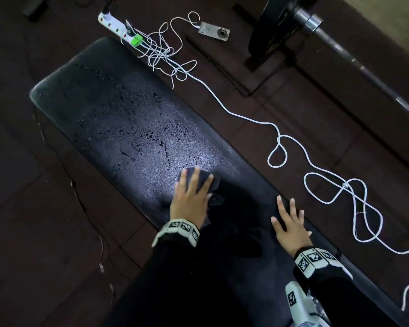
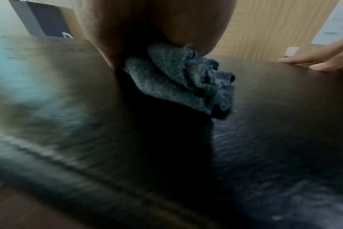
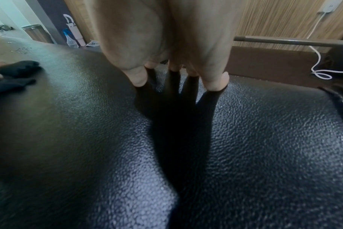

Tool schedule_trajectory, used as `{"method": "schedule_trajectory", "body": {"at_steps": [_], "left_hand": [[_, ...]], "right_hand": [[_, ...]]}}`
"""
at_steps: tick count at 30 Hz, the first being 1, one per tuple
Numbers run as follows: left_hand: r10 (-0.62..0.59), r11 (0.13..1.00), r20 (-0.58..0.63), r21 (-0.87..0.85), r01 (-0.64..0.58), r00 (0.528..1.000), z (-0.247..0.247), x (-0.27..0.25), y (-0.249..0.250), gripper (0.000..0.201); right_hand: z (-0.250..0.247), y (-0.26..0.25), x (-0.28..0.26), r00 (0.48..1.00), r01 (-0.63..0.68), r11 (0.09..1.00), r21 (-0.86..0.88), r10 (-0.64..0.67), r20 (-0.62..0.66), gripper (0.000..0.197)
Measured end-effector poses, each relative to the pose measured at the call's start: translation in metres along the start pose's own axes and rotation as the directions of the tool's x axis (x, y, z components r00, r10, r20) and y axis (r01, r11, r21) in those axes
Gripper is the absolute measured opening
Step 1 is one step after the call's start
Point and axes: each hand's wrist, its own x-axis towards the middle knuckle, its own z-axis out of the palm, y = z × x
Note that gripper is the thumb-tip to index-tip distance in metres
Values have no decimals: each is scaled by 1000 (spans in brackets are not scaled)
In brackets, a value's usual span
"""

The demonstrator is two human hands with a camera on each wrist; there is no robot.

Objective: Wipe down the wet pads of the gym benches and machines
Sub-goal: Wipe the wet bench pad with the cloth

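Observation:
A long black padded bench runs from upper left to lower right, with water droplets scattered over its far half. My left hand lies flat with straight fingers on a dark grey cloth, pressing it onto the pad just below the droplets. The left wrist view shows the bunched cloth under the palm. My right hand rests flat with spread fingers on the pad's right edge, holding nothing; the fingertips touch the textured vinyl.
A white cord snakes over the dark floor right of the bench, running to a power strip at the top. A barbell with a plate lies at the upper right. A spray bottle stands beyond the bench.

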Motion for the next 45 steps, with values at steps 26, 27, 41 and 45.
{"method": "schedule_trajectory", "body": {"at_steps": [26, 27, 41, 45], "left_hand": [[34, 998, 73, -64, -29, 997, 3, -12, 28, 50], [23, 999, 66, -50, -20, 998, 3, -10, 20, 50], [-641, 714, -159, -483, 507, 751, 28, -88, 5, 61], [-770, 471, -16, -689, 551, 638, 34, -104, 36, 77]], "right_hand": [[-2, -1, 2, 1000, -9, 1000, -19, 9, 22, 58], [-2, -1, 1, 1000, -8, 1000, -18, 8, 22, 58], [0, -6, -2, 998, -15, 1000, -6, 14, -62, 60], [3, -19, -1, 991, -26, 999, -25, 23, -130, 61]]}}
